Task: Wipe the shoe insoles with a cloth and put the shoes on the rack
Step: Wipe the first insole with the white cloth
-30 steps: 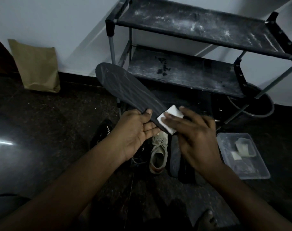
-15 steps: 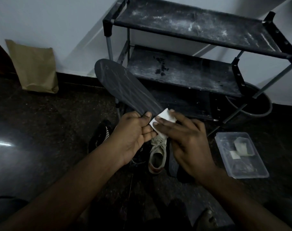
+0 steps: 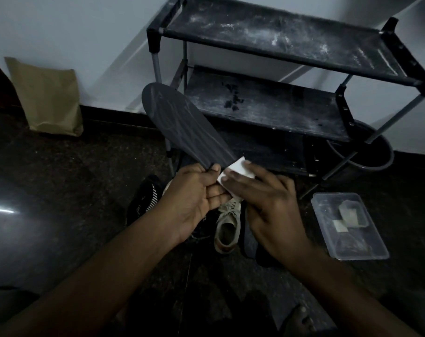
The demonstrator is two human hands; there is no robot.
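My left hand grips the heel end of a dark grey insole, thumb on top, and the insole points up and to the left. My right hand holds a small white cloth with its fingers pressed against the insole's near end, right beside my left thumb. Below my hands on the floor lie a beige sneaker, a black shoe with white stripes and another dark shoe. The black two-shelf shoe rack stands behind, dusty and with no shoes on it.
A clear plastic container with small pads sits on the dark floor at the right. A brown paper bag leans on the white wall at the left. A dark round bucket stands under the rack's right end. My bare foot shows at the bottom.
My right hand has slid the cloth along the insole toward its heel end, closer to my left thumb. The insole stays in my left hand's grip.
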